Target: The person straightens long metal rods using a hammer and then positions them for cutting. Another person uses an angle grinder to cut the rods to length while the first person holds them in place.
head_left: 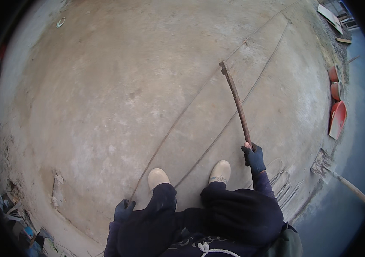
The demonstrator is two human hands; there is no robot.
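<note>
In my gloved right hand (255, 158) is a long rusty rebar bending bar (236, 96). It points away from me, its notched head hanging over the ground. My gloved left hand (124, 210), low beside my left leg, is closed at the near end of a thin steel rod (172, 129). That rod runs far off to the upper right and passes behind the head of the bar. A second thin rod (216, 139) lies to its right, crossing beneath the bar and ending out of sight by my left leg. My light-coloured shoes (219, 171) stand apart on the ground.
Dusty concrete ground (105, 94) spreads ahead. Loose loops of rod (283, 182) lie right of my leg. Farther right are a shovel (345, 182), a red scoop-shaped container (338, 119) and red buckets (336, 91). Mixed debris (30, 233) lines the lower left edge.
</note>
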